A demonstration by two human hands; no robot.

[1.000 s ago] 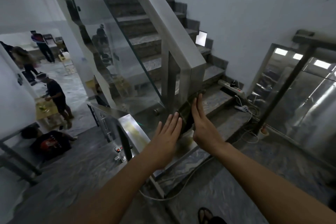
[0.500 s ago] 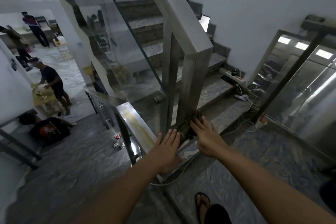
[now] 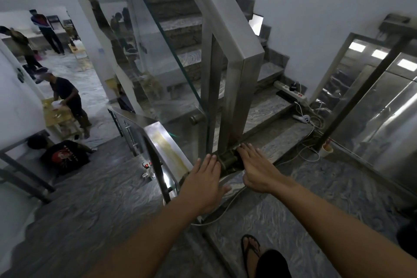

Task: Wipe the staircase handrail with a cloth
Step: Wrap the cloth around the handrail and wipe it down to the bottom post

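The steel handrail (image 3: 216,7) slopes down from the top of the view and turns into a vertical post (image 3: 237,97) that meets the landing. A dark green cloth (image 3: 228,160) is wrapped around the foot of that post. My left hand (image 3: 204,178) presses the cloth from the left with flat, straight fingers. My right hand (image 3: 257,169) presses it from the right in the same way, so the cloth is squeezed between both palms. Most of the cloth is hidden by the hands.
A glass panel (image 3: 158,63) fills the railing left of the post. A lower steel handrail (image 3: 162,142) descends at left. A power strip (image 3: 291,93) and white cables (image 3: 306,142) lie on the steps. A steel door (image 3: 383,108) stands at right. People (image 3: 67,99) work below left.
Both hands have slid the cloth down the post, from about mid-height to its foot. The view has tilted lower, and my sandalled foot now shows.
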